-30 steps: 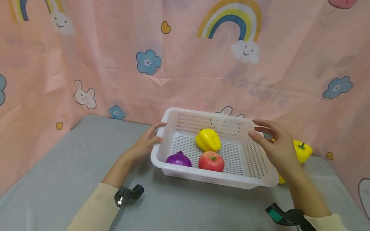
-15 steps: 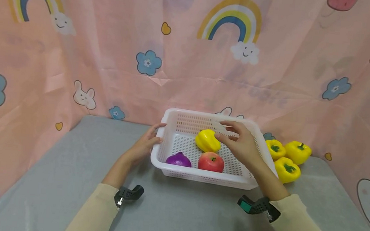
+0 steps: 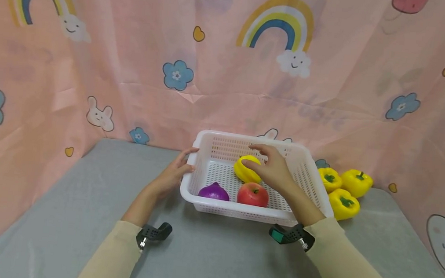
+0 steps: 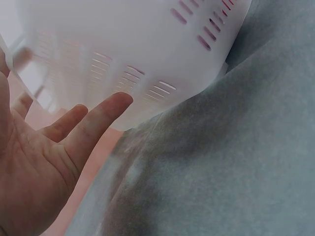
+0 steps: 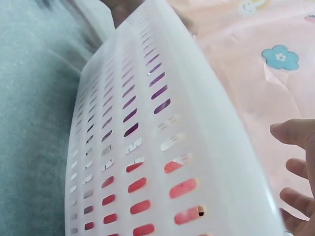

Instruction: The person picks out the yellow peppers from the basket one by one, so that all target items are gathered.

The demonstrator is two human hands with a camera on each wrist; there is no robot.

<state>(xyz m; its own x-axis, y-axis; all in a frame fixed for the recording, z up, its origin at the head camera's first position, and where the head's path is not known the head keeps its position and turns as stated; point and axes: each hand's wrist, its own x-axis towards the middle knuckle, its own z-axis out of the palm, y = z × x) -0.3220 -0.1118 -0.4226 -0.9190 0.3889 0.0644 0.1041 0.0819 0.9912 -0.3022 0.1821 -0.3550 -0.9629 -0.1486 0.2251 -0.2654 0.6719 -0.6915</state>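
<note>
A white slotted plastic basket (image 3: 240, 210) holds a yellow bell pepper (image 3: 245, 171), a red apple (image 3: 253, 194) and a purple onion (image 3: 214, 191). My left hand (image 3: 172, 173) grips the basket's left rim, with thumb and index fingertip over the edge. Lower fingers of that hand (image 4: 44, 162) lie along the outside of the wall in the left wrist view. Over the basket, my right hand (image 3: 273, 170) has its thumb and fingers spread and overlaps the pepper. Nothing sits between the spread fingers (image 5: 295, 133) in the right wrist view, where they show beyond the rim.
Several yellow bell peppers, one of them the front pepper (image 3: 344, 205), stand in a group right of the basket. A grey cloth covers the table (image 3: 212, 253). Behind it hangs a pink printed curtain (image 3: 134, 60).
My right hand has moved left from the basket's right rim to above the pepper inside, uncovering the yellow peppers on the table. The left hand stays at the left rim.
</note>
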